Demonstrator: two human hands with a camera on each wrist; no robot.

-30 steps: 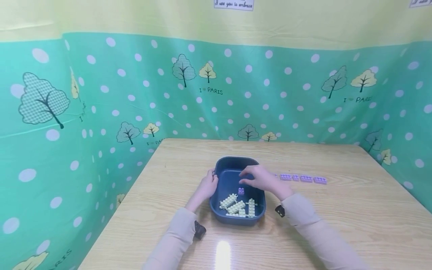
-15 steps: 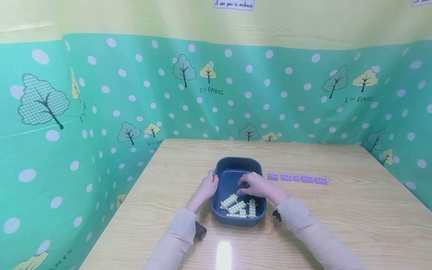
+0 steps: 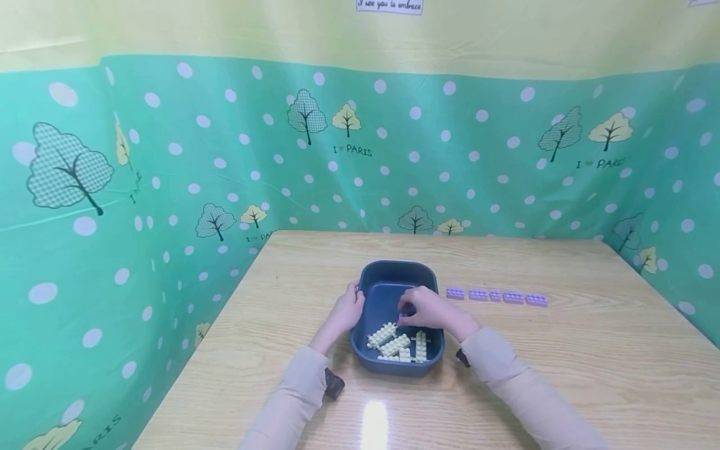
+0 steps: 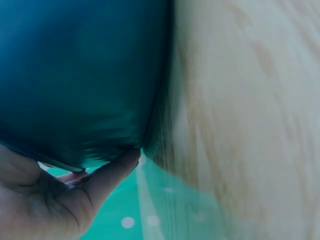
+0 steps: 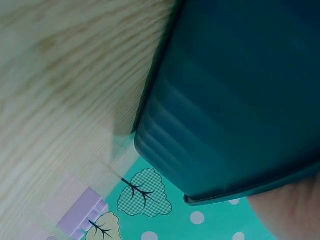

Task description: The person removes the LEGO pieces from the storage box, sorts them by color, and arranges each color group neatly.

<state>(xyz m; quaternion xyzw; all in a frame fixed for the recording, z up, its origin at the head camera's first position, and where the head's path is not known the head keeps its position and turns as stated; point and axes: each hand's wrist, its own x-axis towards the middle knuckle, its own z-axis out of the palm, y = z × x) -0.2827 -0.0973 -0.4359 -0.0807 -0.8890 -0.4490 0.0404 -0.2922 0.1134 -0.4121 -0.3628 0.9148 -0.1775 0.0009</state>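
A dark blue plastic bin (image 3: 396, 370) stands on the table. My left hand (image 3: 345, 310) grips its left wall; in the left wrist view the thumb of that hand (image 4: 65, 195) lies against the outside of the bin (image 4: 85, 75). Over the bin's right rim reaches my right hand (image 3: 429, 309), pinching a small purple building brick (image 3: 401, 317) low inside. The fingers hide most of that brick. Several cream building bricks (image 3: 395, 345) lie in the near half of the bin. The right wrist view shows mostly the bin's outer wall (image 5: 225, 100), with part of the hand (image 5: 295, 205) beyond the rim.
To the right of the bin, several purple bricks (image 3: 479, 294) form a row on the wooden table (image 3: 506, 362). A green and yellow curtain (image 3: 270, 169) with printed trees hangs behind the table's far edge and along both sides.
My right hand has lowered toward the small purple brick in the bin and now pinches it. More of the purple row shows. My left hand stays on the bin.
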